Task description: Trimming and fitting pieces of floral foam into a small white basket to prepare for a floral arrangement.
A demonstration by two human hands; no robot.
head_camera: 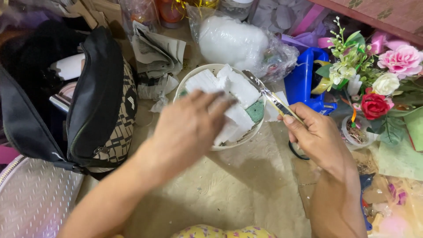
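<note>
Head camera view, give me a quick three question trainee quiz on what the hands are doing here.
1. True or false: the right hand has a grip on a utility knife.
2. What does the left hand press on?
A. folded newspaper
B. white foam blocks in the bowl
C. black bag
3. Name the blue tool beside the artificial flowers.

Key:
1. True
2. B
3. Tape dispenser

Left hand on foam blocks, right hand gripping cutter.

White foam blocks matt, crumbly; cutter blade shiny metal (yellow plastic handle); bowl glossy.
</note>
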